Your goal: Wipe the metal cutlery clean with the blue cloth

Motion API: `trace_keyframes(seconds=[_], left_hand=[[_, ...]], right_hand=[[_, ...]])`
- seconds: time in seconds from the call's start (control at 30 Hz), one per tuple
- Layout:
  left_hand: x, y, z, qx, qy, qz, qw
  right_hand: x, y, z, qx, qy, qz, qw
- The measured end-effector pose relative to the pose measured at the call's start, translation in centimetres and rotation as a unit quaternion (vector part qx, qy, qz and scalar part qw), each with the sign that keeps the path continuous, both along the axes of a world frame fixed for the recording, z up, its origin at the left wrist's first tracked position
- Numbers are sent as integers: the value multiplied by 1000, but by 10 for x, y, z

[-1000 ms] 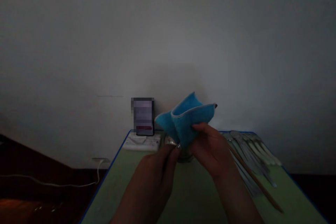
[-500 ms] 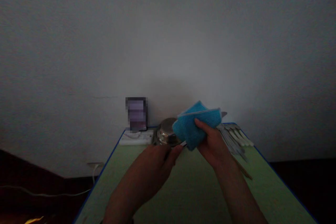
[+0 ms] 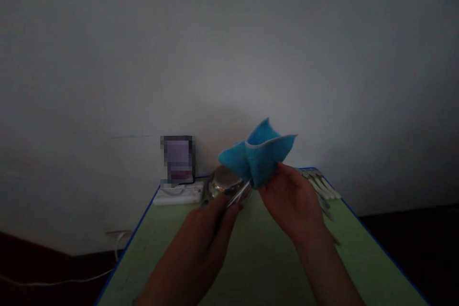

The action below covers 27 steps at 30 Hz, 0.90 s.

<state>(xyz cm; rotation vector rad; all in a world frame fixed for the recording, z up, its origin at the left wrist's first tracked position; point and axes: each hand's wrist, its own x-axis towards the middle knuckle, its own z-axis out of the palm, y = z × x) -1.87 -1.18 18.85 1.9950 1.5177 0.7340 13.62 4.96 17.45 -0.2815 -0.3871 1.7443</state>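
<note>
My right hand [image 3: 294,203] is closed round a bright blue cloth [image 3: 260,155], folded over the far end of a slim metal utensil [image 3: 238,194]. My left hand [image 3: 210,227] grips the near end of that utensil by its handle. Both hands are raised above the middle of the green table [image 3: 258,258]. The utensil's head is hidden inside the cloth. A shiny steel bowl [image 3: 224,182] stands just behind my left hand.
Several pieces of cutlery [image 3: 319,186] lie in a row at the table's back right. A white power strip [image 3: 177,195] and a dark upright device [image 3: 178,158] stand at the back left by the wall. A white cable [image 3: 118,244] hangs off the left.
The cloth has been drawn along the utensil, down toward my left hand and then back up, with its corners now splayed upward. The view has shifted slightly.
</note>
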Motion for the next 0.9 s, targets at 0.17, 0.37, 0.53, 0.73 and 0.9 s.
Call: trace_keyframes(seconds=[0.17, 0.37, 0.53, 0.73, 0.9], left_hand=[[-8, 2, 2, -1, 18, 25, 1000], [-10, 0, 3, -9, 17, -4, 1000], [-5, -1, 1, -20, 35, -16, 999], [-6, -4, 1, -31, 40, -15, 999], [-5, -4, 2, -32, 30, -34, 998]], right_hand=[[5, -1, -4, -3, -74, 27, 997], [4, 10, -13, 29, -81, -104, 991], [2, 15, -16, -24, -51, -104, 993], [-13, -1, -13, -34, -92, 2, 995], [-22, -10, -13, -61, -189, 17, 980]])
